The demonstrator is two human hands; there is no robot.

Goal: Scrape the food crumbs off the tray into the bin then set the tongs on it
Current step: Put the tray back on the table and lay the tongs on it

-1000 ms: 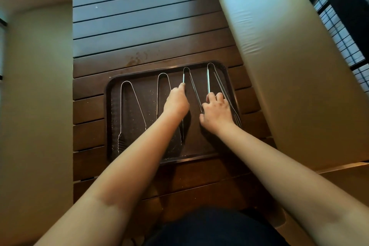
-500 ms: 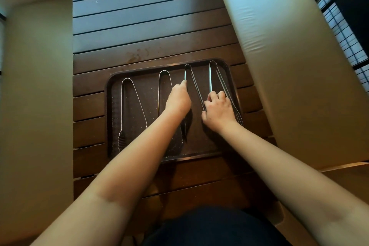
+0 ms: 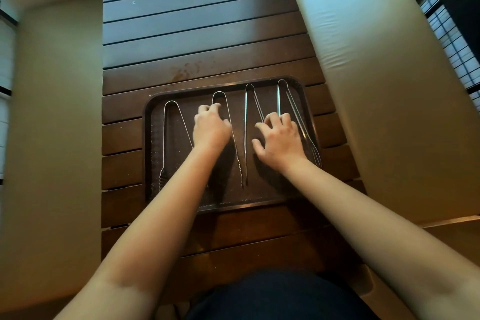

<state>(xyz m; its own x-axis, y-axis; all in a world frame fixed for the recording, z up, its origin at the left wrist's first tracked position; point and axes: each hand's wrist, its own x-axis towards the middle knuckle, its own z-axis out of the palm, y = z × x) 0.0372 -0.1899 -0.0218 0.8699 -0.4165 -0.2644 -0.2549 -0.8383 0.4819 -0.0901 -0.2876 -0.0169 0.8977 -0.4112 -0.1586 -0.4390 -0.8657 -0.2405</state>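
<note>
A dark brown tray [image 3: 270, 191] lies on the slatted wooden table [image 3: 202, 34], with several metal tongs side by side on it. My left hand [image 3: 211, 128] is over the second tongs from the left [image 3: 235, 144], its fingers curled at one arm and its thumb at the other. My right hand [image 3: 280, 139] hovers with fingers spread and loose between the third tongs [image 3: 245, 138] and the rightmost tongs [image 3: 298, 118], fingertips near the latter's left arm. The leftmost tongs [image 3: 165, 138] lie untouched. Pale crumbs speckle the tray, mostly along its near edge [image 3: 220, 202].
Padded tan benches flank the table on the left [image 3: 52, 125] and the right [image 3: 384, 91]. A window grille [image 3: 452, 41] shows at the far right. My dark-clothed lap [image 3: 272, 296] is at the bottom. No bin is in view.
My left hand has shifted left from the third tongs to the second tongs and curled its fingers. My right hand's fingers have spread apart a little.
</note>
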